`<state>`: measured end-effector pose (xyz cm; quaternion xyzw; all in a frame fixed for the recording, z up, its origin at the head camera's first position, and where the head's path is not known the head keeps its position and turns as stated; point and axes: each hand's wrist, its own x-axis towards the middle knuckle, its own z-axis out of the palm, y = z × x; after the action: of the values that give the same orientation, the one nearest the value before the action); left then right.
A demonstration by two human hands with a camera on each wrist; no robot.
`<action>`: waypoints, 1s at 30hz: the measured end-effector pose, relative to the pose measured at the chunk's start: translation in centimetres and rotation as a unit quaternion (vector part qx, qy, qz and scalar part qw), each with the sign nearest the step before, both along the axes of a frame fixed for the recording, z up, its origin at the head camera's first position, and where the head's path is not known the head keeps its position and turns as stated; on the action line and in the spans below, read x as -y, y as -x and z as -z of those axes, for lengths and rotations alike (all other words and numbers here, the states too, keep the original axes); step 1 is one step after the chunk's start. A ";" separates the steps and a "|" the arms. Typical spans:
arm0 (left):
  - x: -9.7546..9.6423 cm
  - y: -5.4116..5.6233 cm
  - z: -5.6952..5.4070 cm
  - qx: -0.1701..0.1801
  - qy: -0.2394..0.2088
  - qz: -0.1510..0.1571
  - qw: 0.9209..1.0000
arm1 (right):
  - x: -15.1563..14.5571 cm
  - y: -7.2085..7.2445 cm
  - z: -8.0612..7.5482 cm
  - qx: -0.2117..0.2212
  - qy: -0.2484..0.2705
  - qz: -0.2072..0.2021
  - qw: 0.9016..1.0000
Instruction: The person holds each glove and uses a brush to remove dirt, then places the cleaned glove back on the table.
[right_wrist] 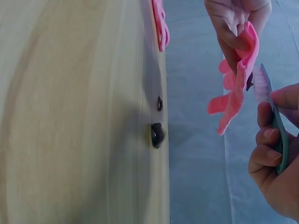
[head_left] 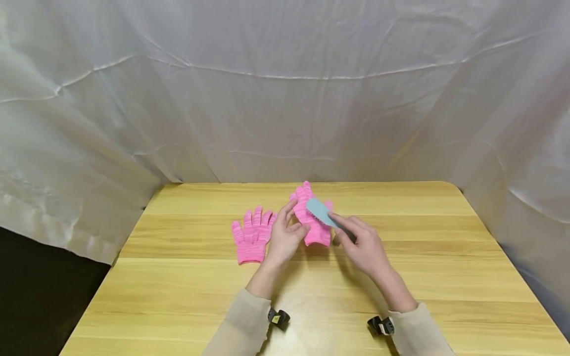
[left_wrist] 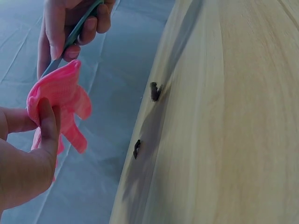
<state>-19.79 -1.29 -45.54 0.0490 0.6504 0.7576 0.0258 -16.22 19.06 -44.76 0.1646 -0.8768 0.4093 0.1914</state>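
Note:
My left hand [head_left: 285,240] pinches a pink knitted glove [head_left: 315,232] near its cuff and holds it raised above the table. In the left wrist view the thumb [left_wrist: 49,126] presses against the fabric. My right hand [head_left: 366,247] grips a blue-green brush [head_left: 319,210] by its handle, index finger along the back. The pale bristles [right_wrist: 260,84] face the glove in the right wrist view, with a dark bit [right_wrist: 249,81] between them and the fabric. A second pink glove [head_left: 253,240] lies flat with fingers spread, left of my left hand.
Two small dark clumps [left_wrist: 154,92] [left_wrist: 136,149] lie on the wooden table [head_left: 178,296] below the hands. Grey cloth [head_left: 285,123] hangs behind the table and along its sides. Each sleeve cuff has a black wrist camera [head_left: 279,318] beside it.

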 end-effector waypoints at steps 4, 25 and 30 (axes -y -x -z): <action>0.0 0.0 -0.1 0.001 -0.002 0.000 1.000 | 0.2 0.0 0.0 -0.003 -0.004 -0.007 1.000; 0.4 0.1 -0.3 -0.003 -0.036 -0.022 0.999 | -0.8 0.3 0.0 -0.037 -0.014 0.016 0.999; 0.3 0.0 -0.3 0.000 -0.035 -0.022 0.999 | -0.8 0.3 0.0 -0.036 -0.013 0.015 0.999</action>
<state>-19.80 -1.56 -45.19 0.0356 0.6243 0.7803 0.0070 -16.49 19.81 -44.72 0.1685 -0.8769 0.3890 0.2265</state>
